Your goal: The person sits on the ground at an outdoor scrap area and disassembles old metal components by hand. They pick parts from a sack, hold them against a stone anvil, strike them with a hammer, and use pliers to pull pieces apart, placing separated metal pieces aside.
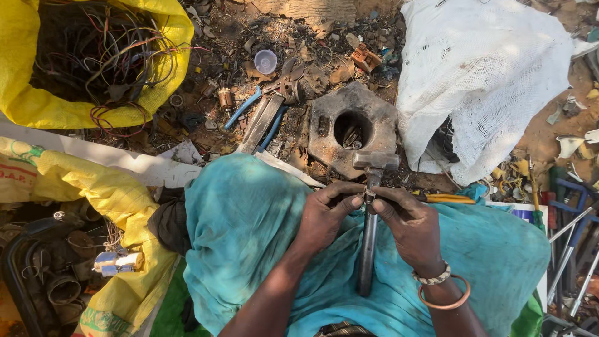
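A metal hammer (369, 237) lies across my teal-draped lap, its head (375, 160) pointing away toward a rusty block. My left hand (324, 215) and my right hand (407, 224) meet over the hammer's shaft, and their fingertips pinch a small metal piece (369, 195) between them. The piece is too small to identify. My right wrist wears a bead bracelet and a copper bangle (444, 293).
A heavy rusty metal block (324, 146) with a round hole sits ahead on scrap-strewn ground. Yellow sack (25, 100) of tangled wires far left, another yellow sack (118, 206) with metal parts near left, white sack (486, 75) right. Blue-handled pliers (274, 100), yellow-handled tool (446, 198), rods at right.
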### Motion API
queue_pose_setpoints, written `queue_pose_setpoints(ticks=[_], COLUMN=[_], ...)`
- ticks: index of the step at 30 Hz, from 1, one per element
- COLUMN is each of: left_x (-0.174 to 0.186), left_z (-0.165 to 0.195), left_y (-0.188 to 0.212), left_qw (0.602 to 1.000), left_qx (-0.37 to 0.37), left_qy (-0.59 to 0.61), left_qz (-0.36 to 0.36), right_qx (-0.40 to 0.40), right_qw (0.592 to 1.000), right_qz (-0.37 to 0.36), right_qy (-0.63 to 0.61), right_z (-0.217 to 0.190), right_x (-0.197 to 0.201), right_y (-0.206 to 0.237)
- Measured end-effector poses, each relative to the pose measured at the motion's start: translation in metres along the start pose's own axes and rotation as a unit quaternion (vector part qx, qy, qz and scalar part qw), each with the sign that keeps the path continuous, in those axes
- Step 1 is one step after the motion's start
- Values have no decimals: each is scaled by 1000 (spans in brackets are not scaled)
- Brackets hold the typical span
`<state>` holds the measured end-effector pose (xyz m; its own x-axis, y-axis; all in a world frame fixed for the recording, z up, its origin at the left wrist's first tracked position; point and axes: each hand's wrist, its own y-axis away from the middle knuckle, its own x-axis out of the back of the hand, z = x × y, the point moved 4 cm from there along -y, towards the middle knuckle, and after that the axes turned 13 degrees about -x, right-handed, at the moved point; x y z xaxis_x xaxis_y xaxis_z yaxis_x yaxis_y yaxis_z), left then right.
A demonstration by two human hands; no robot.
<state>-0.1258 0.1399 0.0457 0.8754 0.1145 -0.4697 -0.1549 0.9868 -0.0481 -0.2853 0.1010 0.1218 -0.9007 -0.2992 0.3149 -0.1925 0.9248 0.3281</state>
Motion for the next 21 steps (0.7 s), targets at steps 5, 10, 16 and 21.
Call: queue_pose_setpoints(ticks=[5, 10, 16, 21], left_x=[-2, -5, -5, -7], left_z=[6, 8, 19, 29], left_y=[0, 3, 1, -1], left_qw=[999, 998, 990, 989], left_qx=[-23, 5, -15, -17], left_qy=[-34, -58, -137, -148], left_qz=[-13, 12, 2, -14], right_qx=[-50, -59, -70, -70], right_qw=[991, 989, 987, 983], right_qz=[-20, -37, -41, -38], right_qy=[-121, -131, -137, -166], right_z=[10, 24, 34, 39], right_x=[-1, 0, 0, -1], right_y=[0, 0, -1, -2])
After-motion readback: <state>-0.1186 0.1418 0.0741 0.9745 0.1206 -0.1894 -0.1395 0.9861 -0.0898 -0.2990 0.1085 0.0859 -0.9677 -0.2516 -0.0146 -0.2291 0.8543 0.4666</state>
